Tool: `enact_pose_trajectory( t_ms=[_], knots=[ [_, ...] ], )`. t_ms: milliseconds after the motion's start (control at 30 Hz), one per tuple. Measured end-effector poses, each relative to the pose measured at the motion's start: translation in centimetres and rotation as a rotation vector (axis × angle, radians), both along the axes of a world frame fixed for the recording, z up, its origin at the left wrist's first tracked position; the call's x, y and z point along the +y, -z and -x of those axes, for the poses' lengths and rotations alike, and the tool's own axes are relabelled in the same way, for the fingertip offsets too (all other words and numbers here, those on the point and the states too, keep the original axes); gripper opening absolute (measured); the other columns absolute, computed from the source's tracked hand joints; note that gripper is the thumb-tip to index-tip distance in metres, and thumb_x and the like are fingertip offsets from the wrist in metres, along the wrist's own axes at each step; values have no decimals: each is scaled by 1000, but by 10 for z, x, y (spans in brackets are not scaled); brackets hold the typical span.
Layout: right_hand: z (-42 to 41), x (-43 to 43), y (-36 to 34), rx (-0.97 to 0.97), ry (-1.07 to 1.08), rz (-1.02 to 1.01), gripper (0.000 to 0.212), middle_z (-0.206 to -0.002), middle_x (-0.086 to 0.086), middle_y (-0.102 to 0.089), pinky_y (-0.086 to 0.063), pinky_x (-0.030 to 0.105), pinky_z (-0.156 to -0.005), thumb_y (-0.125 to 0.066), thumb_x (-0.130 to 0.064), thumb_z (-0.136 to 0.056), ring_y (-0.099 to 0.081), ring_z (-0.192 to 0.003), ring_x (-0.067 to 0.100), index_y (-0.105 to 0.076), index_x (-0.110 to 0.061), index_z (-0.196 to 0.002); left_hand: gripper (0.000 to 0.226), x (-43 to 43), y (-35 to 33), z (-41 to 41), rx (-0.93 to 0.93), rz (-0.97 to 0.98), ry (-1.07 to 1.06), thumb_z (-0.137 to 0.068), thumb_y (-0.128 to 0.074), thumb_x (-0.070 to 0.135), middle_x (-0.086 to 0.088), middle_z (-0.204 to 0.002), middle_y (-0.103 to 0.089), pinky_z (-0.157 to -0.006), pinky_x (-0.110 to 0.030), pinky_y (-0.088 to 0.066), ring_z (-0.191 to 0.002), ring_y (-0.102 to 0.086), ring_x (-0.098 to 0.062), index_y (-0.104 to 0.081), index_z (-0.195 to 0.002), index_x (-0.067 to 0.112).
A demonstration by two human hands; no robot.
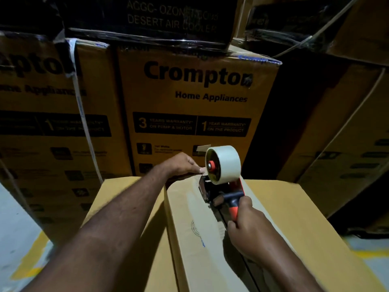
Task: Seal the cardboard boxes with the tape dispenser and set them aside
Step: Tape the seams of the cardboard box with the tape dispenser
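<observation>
Right hand [244,226] wraps its fingers round the dispenser [221,186] handle; left hand [183,164] pinches the tape [227,165] at the box [189,228] edge. Thin, sticky, probably creases easily.

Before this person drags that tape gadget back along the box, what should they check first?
1. Right hand grips the tape dispenser handle: ok.
2. Left hand pinches the tape end at the far edge of the box: ok.
3. Dispenser sits over the seam: ok.
4. Tape roll has plenty left: ok.
5. Flaps flush along the whole seam: cannot tell, the right arm hides part.
</observation>
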State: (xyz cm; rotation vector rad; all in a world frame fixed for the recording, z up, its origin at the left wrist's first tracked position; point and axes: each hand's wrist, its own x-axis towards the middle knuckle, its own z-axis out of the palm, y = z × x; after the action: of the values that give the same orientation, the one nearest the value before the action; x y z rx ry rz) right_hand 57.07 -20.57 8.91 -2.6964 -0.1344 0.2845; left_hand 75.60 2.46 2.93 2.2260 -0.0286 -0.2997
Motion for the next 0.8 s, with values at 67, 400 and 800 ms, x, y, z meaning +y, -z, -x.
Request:
enact_pose_trajectory(
  t_ms=[67,400,800],
  knots=[
    [12,-9,1,27,-5,7,21,-84,0,-52,-32,29,-52,-45,-30,-100,-53,-71,14,-28,-21,-107,21,-5,-1,4,-19,13,-39,-85,-80,37,1,-86,-77,-80,-36,-58,-88,-72,-21,-81,-87,17],
    [42,-13,20,-134,111,-67,51,-92,-3,-55,-43,24,-66,-52,-39,-97,-55,-80,23,-15,-32,-131,54,-39,15,22,-277,-577,-105,-103,-24,61,3,-87,-63,-82,-45,-55,-80,-59,-17,-60,-90,24],
    [36,-18,2,-92,46,-12,24,-86,-2,-56,-50,40,-72,-38,-48,-103,-58,-80,24,-23,-30,-111,69,-35,9,11,-193,-614,-18,-101,-14,67,0,-109,-70,-91,-44,-54,-99,-63,-21,-67,-107,23]
  ],
)
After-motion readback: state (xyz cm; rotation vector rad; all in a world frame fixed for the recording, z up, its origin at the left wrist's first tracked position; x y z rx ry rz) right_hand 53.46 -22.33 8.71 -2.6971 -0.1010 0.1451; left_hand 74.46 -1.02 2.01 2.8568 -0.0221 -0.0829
